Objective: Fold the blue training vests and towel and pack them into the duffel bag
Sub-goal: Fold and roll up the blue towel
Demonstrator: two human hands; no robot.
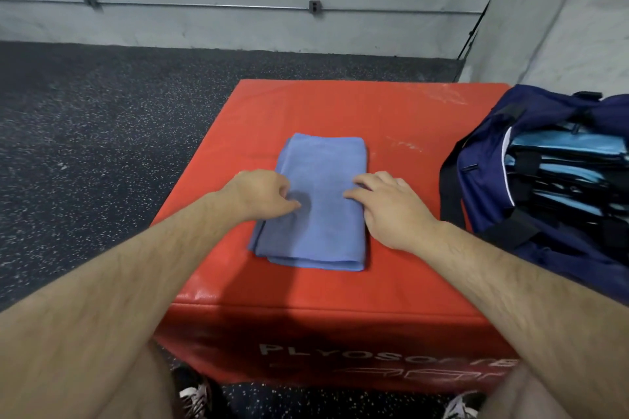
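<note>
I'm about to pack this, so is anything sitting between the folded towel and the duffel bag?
Nothing visible. Only the bare top of the red plyo box separates the blue towel from the navy duffel bag, whose opening shows folded vests already inside.

Arms extended forward; left hand (262, 194), right hand (391, 209) palms down, fingers bent.

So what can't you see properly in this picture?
- Head view: the navy fabric duffel bag is cut off by the right edge, so the light blue folded vests inside cannot be counted.
- The white lettering on the front of the red padded box is blurred and partly behind the right arm.
- Whether the left hand and right hand grip or only press the folded blue cloth towel: the fingertips are hidden.
</note>
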